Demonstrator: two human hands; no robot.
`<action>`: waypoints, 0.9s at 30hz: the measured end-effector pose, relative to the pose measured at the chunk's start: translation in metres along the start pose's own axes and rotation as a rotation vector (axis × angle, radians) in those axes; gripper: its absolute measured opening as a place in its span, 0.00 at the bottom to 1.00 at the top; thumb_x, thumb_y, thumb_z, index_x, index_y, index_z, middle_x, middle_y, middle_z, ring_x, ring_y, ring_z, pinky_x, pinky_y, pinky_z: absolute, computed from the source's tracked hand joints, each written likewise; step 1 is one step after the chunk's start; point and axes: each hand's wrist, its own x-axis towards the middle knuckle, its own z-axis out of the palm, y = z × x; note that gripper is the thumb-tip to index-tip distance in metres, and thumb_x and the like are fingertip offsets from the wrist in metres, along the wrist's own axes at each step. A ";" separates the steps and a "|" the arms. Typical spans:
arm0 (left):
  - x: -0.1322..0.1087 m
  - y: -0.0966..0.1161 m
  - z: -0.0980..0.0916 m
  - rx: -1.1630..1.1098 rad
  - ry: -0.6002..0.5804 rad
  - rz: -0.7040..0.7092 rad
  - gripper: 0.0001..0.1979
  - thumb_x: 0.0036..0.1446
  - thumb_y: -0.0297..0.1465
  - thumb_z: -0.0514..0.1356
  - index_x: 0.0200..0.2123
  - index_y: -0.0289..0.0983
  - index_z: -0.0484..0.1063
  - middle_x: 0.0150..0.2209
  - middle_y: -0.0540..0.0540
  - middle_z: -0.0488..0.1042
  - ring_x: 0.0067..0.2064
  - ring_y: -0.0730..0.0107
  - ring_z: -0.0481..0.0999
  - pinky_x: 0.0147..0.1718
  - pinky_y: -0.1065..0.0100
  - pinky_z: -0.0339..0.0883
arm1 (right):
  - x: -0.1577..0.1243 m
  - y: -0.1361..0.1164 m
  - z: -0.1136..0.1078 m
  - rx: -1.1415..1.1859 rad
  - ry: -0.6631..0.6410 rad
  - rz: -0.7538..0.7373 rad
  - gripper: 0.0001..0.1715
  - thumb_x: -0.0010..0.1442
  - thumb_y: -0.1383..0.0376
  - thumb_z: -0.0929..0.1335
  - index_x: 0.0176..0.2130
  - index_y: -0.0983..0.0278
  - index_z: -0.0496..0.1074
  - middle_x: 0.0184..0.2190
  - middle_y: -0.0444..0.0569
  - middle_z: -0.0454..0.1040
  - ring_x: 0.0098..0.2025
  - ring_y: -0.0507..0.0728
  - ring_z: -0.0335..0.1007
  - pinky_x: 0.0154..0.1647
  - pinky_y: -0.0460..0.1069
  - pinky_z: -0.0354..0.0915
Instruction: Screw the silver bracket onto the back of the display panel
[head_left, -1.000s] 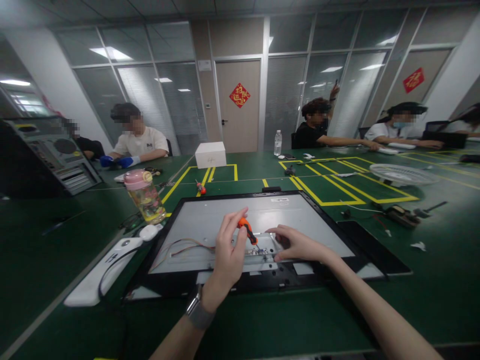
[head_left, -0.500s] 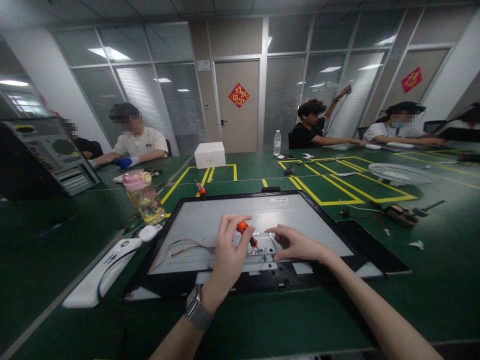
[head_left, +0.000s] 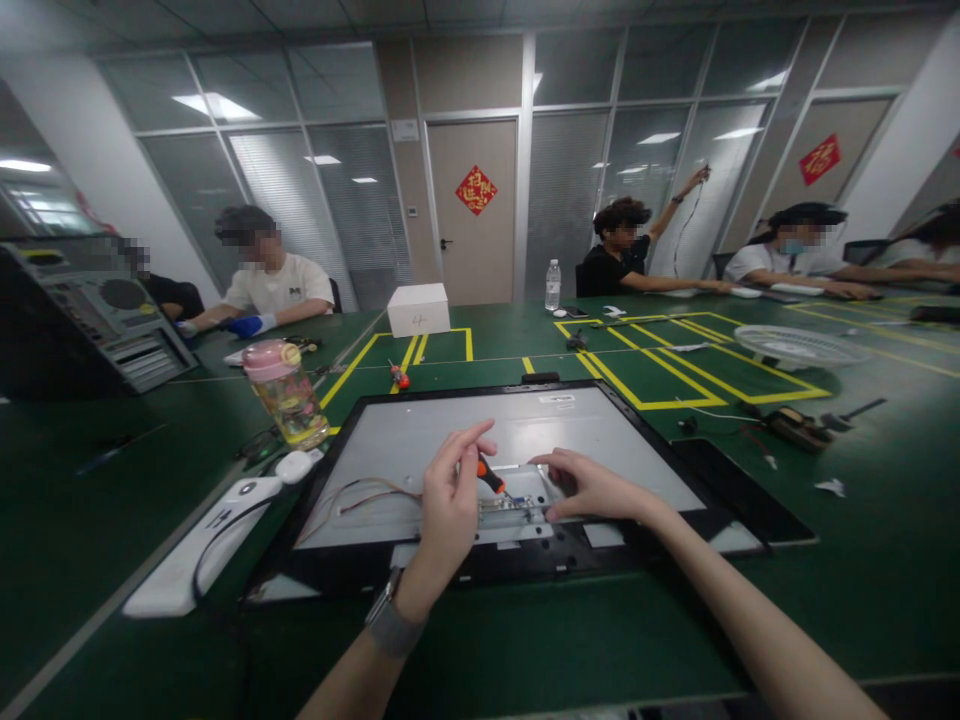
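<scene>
A flat display panel [head_left: 450, 425] with a grey metal back and black frame lies on the green table in front of me. My left hand [head_left: 452, 485] holds an orange and black screwdriver [head_left: 491, 477], its handle partly hidden by my fingers. The screwdriver leans, with its tip at a narrow circuit board [head_left: 517, 503] near the panel's lower edge. Close by on the right, my right hand [head_left: 589, 487] has thumb and forefinger apart, its fingertips by the right end of that board. Thin wires [head_left: 367, 484] run left from the board.
Left of the panel stand a pink-lidded bottle [head_left: 281, 392] and a white power strip [head_left: 202, 545] with a black cable. A white box [head_left: 418, 310] is behind. To the right lie a black slab [head_left: 746, 490] and a hot-glue-gun-like tool [head_left: 799, 428]. Several people sit across the table.
The screwdriver now leans further over to the left, and my left hand has turned and shifted slightly left. My right hand has barely moved.
</scene>
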 end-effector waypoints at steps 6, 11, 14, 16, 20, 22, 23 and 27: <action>-0.003 -0.002 0.002 -0.071 -0.099 0.047 0.17 0.64 0.28 0.50 0.54 0.39 0.68 0.51 0.41 0.73 0.49 0.64 0.74 0.50 0.60 0.68 | 0.001 0.003 0.001 -0.001 -0.001 -0.017 0.41 0.45 0.54 0.77 0.56 0.61 0.67 0.34 0.44 0.64 0.35 0.56 0.64 0.37 0.49 0.62; -0.005 -0.005 0.007 0.040 -0.047 0.078 0.15 0.63 0.31 0.55 0.52 0.40 0.69 0.49 0.41 0.74 0.44 0.66 0.77 0.43 0.64 0.72 | 0.001 0.005 0.002 -0.005 0.009 -0.030 0.41 0.45 0.54 0.77 0.56 0.62 0.68 0.33 0.44 0.64 0.35 0.56 0.63 0.36 0.49 0.62; -0.004 -0.005 0.004 0.147 0.011 0.101 0.10 0.59 0.32 0.60 0.45 0.39 0.74 0.40 0.44 0.78 0.39 0.66 0.78 0.39 0.67 0.73 | 0.001 0.004 0.002 -0.004 0.006 -0.022 0.40 0.45 0.56 0.77 0.55 0.61 0.68 0.33 0.44 0.63 0.35 0.56 0.63 0.36 0.49 0.61; -0.002 -0.004 0.001 0.151 -0.005 0.106 0.12 0.63 0.31 0.55 0.47 0.39 0.73 0.43 0.43 0.77 0.42 0.65 0.78 0.42 0.66 0.72 | 0.001 0.003 0.002 0.000 0.000 -0.015 0.41 0.45 0.56 0.77 0.55 0.62 0.68 0.34 0.44 0.64 0.35 0.56 0.63 0.36 0.49 0.62; -0.001 -0.002 0.000 0.101 -0.073 0.107 0.17 0.65 0.29 0.50 0.55 0.39 0.68 0.47 0.42 0.75 0.43 0.67 0.77 0.43 0.66 0.70 | 0.001 0.002 0.001 0.000 0.003 -0.010 0.41 0.45 0.56 0.77 0.56 0.61 0.67 0.34 0.44 0.64 0.35 0.56 0.63 0.37 0.49 0.62; -0.001 -0.002 0.000 0.159 -0.041 0.130 0.14 0.63 0.30 0.56 0.50 0.39 0.72 0.40 0.44 0.75 0.38 0.68 0.76 0.40 0.67 0.70 | 0.001 0.001 0.001 -0.003 0.005 -0.010 0.40 0.45 0.56 0.77 0.56 0.61 0.68 0.34 0.44 0.64 0.35 0.56 0.63 0.37 0.49 0.62; -0.001 -0.002 0.000 0.200 -0.015 0.144 0.12 0.61 0.31 0.58 0.47 0.39 0.74 0.36 0.46 0.74 0.36 0.69 0.74 0.38 0.67 0.69 | 0.001 0.001 0.001 -0.005 0.004 -0.009 0.40 0.45 0.56 0.77 0.56 0.61 0.68 0.33 0.44 0.64 0.35 0.56 0.63 0.37 0.49 0.62; -0.001 -0.002 -0.001 0.225 -0.010 0.141 0.15 0.64 0.31 0.53 0.52 0.39 0.71 0.38 0.46 0.74 0.39 0.67 0.74 0.41 0.66 0.68 | 0.001 0.000 0.000 -0.009 -0.004 0.001 0.40 0.45 0.56 0.77 0.55 0.60 0.68 0.34 0.44 0.64 0.35 0.56 0.64 0.37 0.49 0.62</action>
